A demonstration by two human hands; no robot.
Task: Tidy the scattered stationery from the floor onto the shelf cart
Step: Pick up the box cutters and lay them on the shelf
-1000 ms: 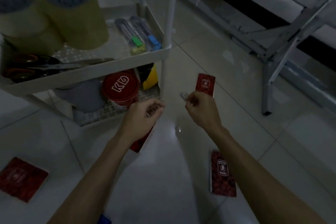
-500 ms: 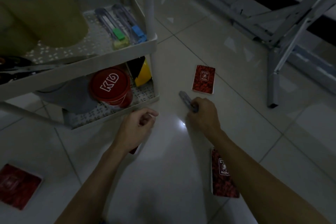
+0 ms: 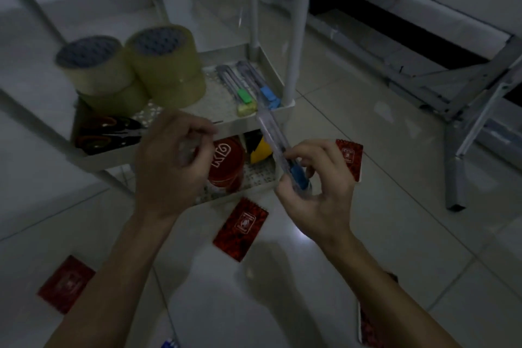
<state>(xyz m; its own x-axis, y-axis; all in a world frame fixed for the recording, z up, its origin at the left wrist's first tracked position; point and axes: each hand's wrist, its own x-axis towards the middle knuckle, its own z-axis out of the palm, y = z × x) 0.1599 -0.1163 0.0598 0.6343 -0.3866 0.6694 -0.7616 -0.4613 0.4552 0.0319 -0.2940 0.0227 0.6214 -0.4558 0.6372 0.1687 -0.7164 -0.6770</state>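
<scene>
My right hand (image 3: 313, 186) grips a clear tube with a blue end (image 3: 278, 150), tilted up toward the front rim of the white shelf cart (image 3: 243, 124). My left hand (image 3: 172, 161) is curled in front of the cart; it seems to pinch something small and clear, too blurred to name. On the cart's shelf lie similar tubes with green (image 3: 240, 90) and blue (image 3: 262, 85) ends, tape rolls (image 3: 161, 62) and scissors (image 3: 107, 133). Small red notebooks lie on the floor: one below my hands (image 3: 241, 229), one at the left (image 3: 66, 282), one behind my right hand (image 3: 351, 158).
A red tin marked KD (image 3: 227, 164) and a yellow-black item (image 3: 258, 147) sit on the cart's lower shelf. A grey metal frame leg (image 3: 454, 178) stands on the tiled floor at the right. Another red notebook (image 3: 367, 328) lies under my right forearm.
My right hand has lifted the blue-ended tube off the floor and raised it to the cart's shelf rim. My left hand rose too. The view tilted up toward the cart.
</scene>
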